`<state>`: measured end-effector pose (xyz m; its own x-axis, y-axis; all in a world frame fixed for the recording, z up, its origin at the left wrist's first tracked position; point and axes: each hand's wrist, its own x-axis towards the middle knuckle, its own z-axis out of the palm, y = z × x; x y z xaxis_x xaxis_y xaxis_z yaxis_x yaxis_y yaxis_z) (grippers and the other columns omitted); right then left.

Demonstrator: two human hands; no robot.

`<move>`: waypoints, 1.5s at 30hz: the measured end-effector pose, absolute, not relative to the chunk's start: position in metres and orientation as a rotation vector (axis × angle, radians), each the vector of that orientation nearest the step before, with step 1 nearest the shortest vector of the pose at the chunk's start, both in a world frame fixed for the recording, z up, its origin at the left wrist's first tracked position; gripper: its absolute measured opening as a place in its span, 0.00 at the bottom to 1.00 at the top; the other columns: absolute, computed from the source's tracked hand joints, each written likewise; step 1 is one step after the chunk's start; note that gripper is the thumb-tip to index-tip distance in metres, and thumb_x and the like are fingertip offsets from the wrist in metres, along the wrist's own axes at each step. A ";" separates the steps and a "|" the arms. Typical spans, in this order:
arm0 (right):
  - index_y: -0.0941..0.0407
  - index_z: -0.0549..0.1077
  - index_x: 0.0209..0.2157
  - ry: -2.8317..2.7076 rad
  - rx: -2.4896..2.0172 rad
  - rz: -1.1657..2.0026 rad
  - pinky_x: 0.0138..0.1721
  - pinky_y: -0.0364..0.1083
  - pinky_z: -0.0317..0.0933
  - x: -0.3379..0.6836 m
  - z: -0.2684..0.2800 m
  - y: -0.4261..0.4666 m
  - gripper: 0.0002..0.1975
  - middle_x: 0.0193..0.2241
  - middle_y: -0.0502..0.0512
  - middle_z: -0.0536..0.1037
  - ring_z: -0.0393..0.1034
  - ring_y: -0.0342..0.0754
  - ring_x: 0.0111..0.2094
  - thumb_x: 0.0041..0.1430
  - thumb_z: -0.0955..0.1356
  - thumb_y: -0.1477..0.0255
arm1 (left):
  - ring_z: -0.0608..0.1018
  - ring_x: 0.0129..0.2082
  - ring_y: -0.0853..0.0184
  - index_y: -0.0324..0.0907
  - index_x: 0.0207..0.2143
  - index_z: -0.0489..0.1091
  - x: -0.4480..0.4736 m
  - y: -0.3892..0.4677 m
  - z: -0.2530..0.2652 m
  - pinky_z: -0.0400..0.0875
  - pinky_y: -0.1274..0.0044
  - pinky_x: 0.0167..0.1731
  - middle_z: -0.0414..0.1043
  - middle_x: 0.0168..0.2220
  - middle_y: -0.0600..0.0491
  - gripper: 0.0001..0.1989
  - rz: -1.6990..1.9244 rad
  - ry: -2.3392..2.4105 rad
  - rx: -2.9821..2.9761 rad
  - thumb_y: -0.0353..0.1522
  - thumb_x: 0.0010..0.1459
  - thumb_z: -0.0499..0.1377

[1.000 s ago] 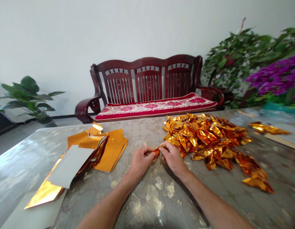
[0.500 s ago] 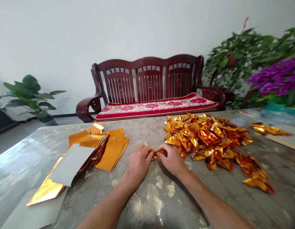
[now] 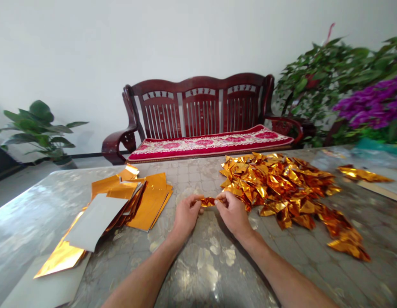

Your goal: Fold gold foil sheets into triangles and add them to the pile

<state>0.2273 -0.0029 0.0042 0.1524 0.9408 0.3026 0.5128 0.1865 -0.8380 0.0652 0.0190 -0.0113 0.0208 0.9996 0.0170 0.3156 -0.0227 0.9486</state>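
Observation:
Between my two hands, just above the table, is a small folded piece of gold foil paper (image 3: 208,202). My left hand (image 3: 187,214) pinches its left end between thumb and fingers. Its right end is pinched by my right hand (image 3: 232,212). A heap of folded gold foil pieces (image 3: 275,182) lies right beyond my right hand. To the left of my left hand rest loose flat sheets of gold foil paper (image 3: 150,203), some with the grey back (image 3: 97,222) facing up.
The table (image 3: 198,273) has a patterned, glossy cover. Behind it stands a dark wooden bench (image 3: 201,107) with a red cushion (image 3: 211,143). Plastic bags (image 3: 333,158) and one folded foil piece (image 3: 365,174) lie at the far right, near purple flowers (image 3: 371,102). A potted plant (image 3: 41,132) is on the left.
My hands have moved apart, the left one a little left and the right one a little right. More of the folded foil paper shows between them.

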 end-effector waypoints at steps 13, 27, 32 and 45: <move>0.54 0.74 0.29 -1.625 -1.488 0.589 0.31 0.44 0.58 0.224 0.005 -0.006 0.12 0.25 0.51 0.78 0.71 0.48 0.28 0.61 0.63 0.65 | 0.76 0.25 0.67 0.41 0.33 0.78 0.068 0.014 -0.011 0.67 0.78 0.27 0.78 0.27 0.53 0.12 1.148 1.357 1.490 0.38 0.55 0.58; 0.55 0.76 0.33 -1.540 -1.423 0.692 0.37 0.44 0.61 0.216 -0.005 -0.002 0.13 0.31 0.52 0.80 0.73 0.49 0.34 0.62 0.63 0.64 | 0.71 0.18 0.71 0.39 0.28 0.73 0.078 0.010 -0.009 0.62 0.80 0.21 0.70 0.18 0.57 0.12 1.210 1.391 1.348 0.40 0.54 0.58; 0.56 0.75 0.32 -1.469 -1.471 0.744 0.38 0.45 0.62 0.214 -0.002 -0.001 0.12 0.31 0.54 0.80 0.73 0.50 0.35 0.59 0.64 0.64 | 0.71 0.19 0.72 0.39 0.27 0.72 0.082 0.005 -0.005 0.63 0.81 0.22 0.69 0.18 0.58 0.10 1.241 1.370 1.326 0.38 0.52 0.60; 0.53 0.71 0.27 -1.429 -1.464 0.760 0.26 0.44 0.58 0.208 0.000 -0.006 0.12 0.19 0.51 0.74 0.70 0.50 0.26 0.59 0.63 0.62 | 0.69 0.16 0.74 0.38 0.28 0.68 0.086 0.001 -0.006 0.63 0.83 0.19 0.69 0.18 0.58 0.15 1.267 1.200 1.100 0.42 0.49 0.63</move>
